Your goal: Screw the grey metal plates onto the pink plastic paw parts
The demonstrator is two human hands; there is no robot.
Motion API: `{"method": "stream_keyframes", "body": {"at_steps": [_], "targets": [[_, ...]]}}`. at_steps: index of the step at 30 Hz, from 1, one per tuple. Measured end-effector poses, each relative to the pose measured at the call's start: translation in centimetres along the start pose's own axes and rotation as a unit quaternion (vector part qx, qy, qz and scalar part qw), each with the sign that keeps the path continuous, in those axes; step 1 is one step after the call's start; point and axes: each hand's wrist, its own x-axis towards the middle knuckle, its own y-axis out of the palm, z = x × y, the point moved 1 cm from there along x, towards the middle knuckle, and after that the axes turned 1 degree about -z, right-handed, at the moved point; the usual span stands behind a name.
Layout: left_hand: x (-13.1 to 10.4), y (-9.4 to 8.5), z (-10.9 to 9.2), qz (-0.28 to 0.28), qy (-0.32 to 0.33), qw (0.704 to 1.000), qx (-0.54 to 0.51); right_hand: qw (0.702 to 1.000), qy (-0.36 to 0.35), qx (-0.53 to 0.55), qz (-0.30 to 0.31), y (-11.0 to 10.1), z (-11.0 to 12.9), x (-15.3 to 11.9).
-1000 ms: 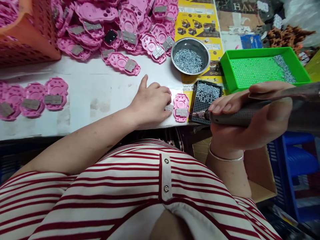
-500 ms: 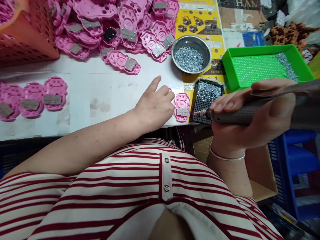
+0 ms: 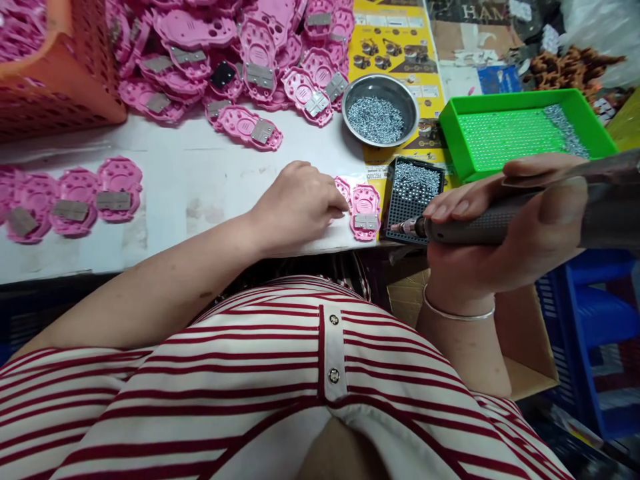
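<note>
My right hand [image 3: 515, 227] is wrapped round a grey electric screwdriver [image 3: 475, 223], its bit pointing left over the near part of a small black perforated tray [image 3: 400, 212] of screws. My left hand [image 3: 303, 207] has its fingers curled over a pink plastic casing [image 3: 342, 187], which it mostly hides. Just right of that hand lies another pink casing [image 3: 365, 200] with a metal plate [image 3: 367, 222] across its lower half. This one sits between the left hand and the black tray, with neither hand on it.
A steel bowl [image 3: 417, 117] of screws and a green tray [image 3: 500, 101] with screws stand behind. Pink casings [image 3: 257, 67] are heaped at the back, beside an orange basket [image 3: 95, 73]. Several plated casings [image 3: 120, 183] line up at the left.
My left hand has shifted slightly left and its raised index finger has folded down, uncovering more of the pink casing beneath. The screwdriver tip has moved slightly right, away from the plated casing.
</note>
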Motion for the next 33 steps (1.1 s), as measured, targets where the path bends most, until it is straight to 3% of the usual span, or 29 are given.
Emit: {"method": "stream_keyframes", "body": {"at_steps": [6, 12, 15, 18, 21, 25, 29, 33], "targets": [[0.5, -1.3, 3.7, 0.003, -0.107, 0.974, -0.198, 0.998, 0.000, -0.055, 0.015, 0.1, 0.4, -0.9], [1.6, 1.2, 3.1, 0.041, -0.102, 0.952, -0.286, 0.996, 0.020, -0.085, 0.033, 0.3, 0.3, -1.3], [2.0, 1.4, 3.1, 0.029, -0.051, 0.977, -0.206, 0.997, 0.011, -0.078, 0.020, 0.3, 0.1, -1.0], [1.7, 0.4, 4.0, -0.007, 0.020, 0.992, -0.120, 0.997, 0.010, -0.077, 0.012, 0.4, 0.1, -0.8], [0.8, -0.4, 5.1, 0.037, 0.063, 0.993, -0.092, 0.997, 0.028, -0.078, 0.002, 0.5, 0.4, -0.8], [-0.1, 0.0, 5.3, 0.074, 0.055, 0.995, -0.037, 0.996, 0.023, -0.089, -0.007, 0.3, 0.3, -0.9], [-0.5, 1.1, 3.5, 0.051, 0.027, 0.998, -0.013, 0.996, 0.022, -0.092, 0.000, 0.0, 0.2, -0.9], [-0.4, 1.1, 1.6, 0.060, 0.004, 0.998, 0.008, 0.993, 0.015, -0.115, 0.019, -0.3, 0.5, -1.1]]}}
